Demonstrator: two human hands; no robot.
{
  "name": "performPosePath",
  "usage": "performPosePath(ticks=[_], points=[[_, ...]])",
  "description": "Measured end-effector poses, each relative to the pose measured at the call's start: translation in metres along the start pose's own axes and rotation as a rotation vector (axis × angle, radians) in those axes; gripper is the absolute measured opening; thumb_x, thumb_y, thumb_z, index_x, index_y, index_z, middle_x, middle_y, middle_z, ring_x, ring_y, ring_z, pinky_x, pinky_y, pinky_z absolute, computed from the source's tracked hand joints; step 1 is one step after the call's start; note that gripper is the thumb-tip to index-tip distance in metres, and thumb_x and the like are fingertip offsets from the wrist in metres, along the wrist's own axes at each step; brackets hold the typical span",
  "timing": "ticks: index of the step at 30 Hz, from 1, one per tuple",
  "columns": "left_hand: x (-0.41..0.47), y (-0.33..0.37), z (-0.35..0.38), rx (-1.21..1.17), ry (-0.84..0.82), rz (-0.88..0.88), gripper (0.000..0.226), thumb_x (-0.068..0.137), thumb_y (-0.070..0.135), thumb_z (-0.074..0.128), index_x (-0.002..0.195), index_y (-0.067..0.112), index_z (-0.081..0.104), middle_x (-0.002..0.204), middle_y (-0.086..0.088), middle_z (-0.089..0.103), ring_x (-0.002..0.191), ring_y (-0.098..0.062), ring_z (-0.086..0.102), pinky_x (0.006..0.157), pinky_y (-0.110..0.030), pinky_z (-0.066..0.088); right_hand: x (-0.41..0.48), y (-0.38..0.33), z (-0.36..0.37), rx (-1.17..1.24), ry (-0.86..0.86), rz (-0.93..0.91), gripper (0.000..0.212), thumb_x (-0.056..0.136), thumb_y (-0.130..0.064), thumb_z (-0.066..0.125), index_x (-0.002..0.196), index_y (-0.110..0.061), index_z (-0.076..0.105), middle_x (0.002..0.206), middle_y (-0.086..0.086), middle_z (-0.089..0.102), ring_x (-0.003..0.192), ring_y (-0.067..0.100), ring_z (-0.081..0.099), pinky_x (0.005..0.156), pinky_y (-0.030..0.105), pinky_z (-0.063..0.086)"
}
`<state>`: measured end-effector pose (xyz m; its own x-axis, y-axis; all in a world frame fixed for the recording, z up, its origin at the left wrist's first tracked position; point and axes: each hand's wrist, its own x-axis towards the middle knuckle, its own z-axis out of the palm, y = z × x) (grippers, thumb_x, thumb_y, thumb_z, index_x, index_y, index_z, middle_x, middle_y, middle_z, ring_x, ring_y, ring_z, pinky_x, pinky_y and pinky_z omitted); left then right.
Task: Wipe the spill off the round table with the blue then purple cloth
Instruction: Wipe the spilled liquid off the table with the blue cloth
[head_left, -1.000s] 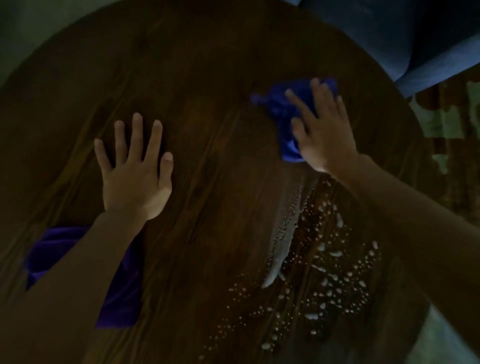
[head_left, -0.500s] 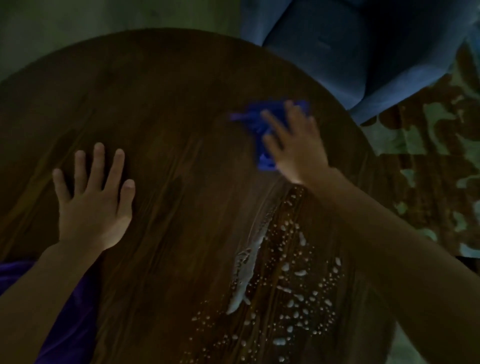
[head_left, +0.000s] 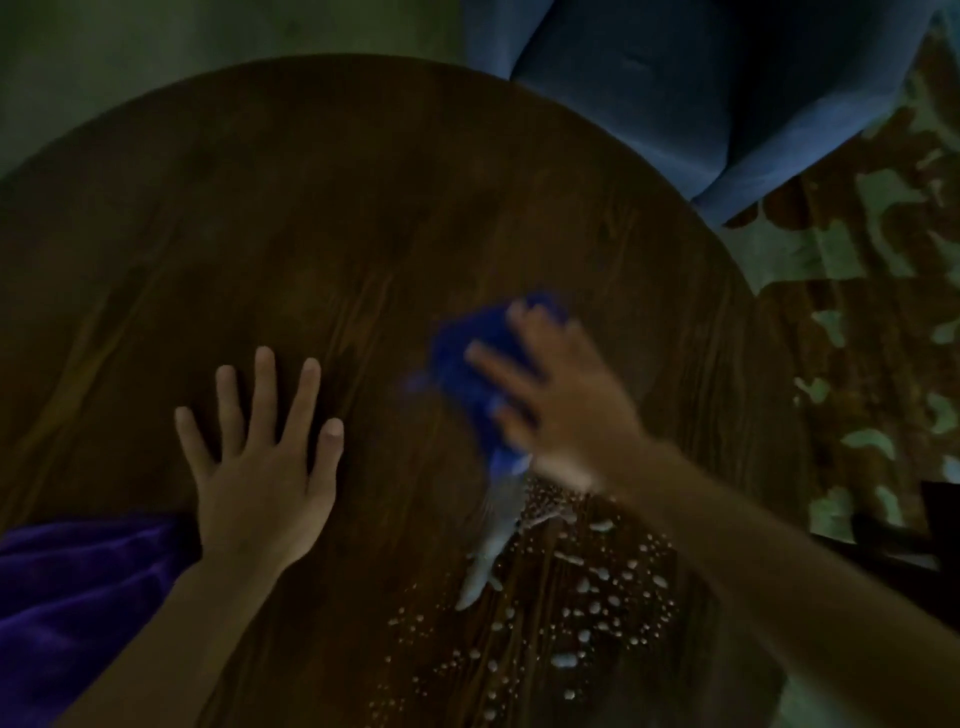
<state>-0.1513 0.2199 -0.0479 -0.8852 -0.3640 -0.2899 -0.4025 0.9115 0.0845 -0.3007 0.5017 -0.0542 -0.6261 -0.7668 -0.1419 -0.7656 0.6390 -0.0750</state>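
Note:
The round dark wooden table (head_left: 337, 208) fills most of the view. My right hand (head_left: 561, 410) presses flat on the blue cloth (head_left: 467, 374) right of the table's middle; both are motion-blurred. Just below the cloth lies the spill (head_left: 587, 597): a pale smeared streak and several white droplets reaching toward the near edge. Flat on the bare wood left of the cloth rests my left hand (head_left: 265, 467), fingers spread, holding nothing. The purple cloth (head_left: 72, 597) lies bunched at the near left, partly under my left forearm.
A blue upholstered seat (head_left: 727, 88) stands just beyond the table's far right edge. A patterned brown and pale rug (head_left: 872, 332) covers the floor on the right. Greenish floor shows at the far left.
My right hand has dragged the blue cloth from the far right part of the table back toward me, up to the top of the spill. The left hand stays flat; the camera view shifted.

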Motion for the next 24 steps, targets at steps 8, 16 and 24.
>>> performPosePath(ticks=[8, 16, 24], points=[[0.002, -0.005, 0.006, 0.024, 0.033, -0.007, 0.064, 0.101, 0.064, 0.003, 0.16, 0.042, -0.009, 0.17, 0.002, -0.012, 0.155, -0.026, -0.014, 0.121, -0.064, -0.003, 0.002, -0.012, -0.009, 0.098, 0.094, 0.441, 0.061, 0.111, -0.054, 0.016, 0.165, -0.03, 0.026, 0.176, 0.016, 0.006, 0.163, 0.036, 0.004, 0.13, 0.06, 0.012], [-0.016, -0.002, -0.01, -0.09, 0.002, -0.001, 0.067, 0.099, 0.066, 0.002, 0.161, 0.041, -0.007, 0.17, 0.002, -0.014, 0.154, -0.023, -0.016, 0.123, -0.056, -0.006, -0.014, -0.009, -0.001, 0.037, -0.058, -0.116, 0.068, 0.102, -0.06, 0.019, 0.167, -0.043, 0.005, 0.177, 0.01, -0.001, 0.163, 0.034, -0.001, 0.13, 0.059, 0.002], [-0.138, -0.007, 0.003, -0.243, -0.097, -0.009, 0.072, 0.097, 0.063, 0.008, 0.159, 0.028, 0.0, 0.169, 0.007, -0.012, 0.154, -0.008, -0.02, 0.127, -0.042, 0.001, -0.078, 0.018, 0.002, 0.079, -0.03, 0.559, 0.074, 0.107, -0.055, 0.005, 0.162, -0.018, 0.036, 0.175, 0.02, -0.001, 0.163, 0.039, 0.002, 0.13, 0.058, 0.01]])
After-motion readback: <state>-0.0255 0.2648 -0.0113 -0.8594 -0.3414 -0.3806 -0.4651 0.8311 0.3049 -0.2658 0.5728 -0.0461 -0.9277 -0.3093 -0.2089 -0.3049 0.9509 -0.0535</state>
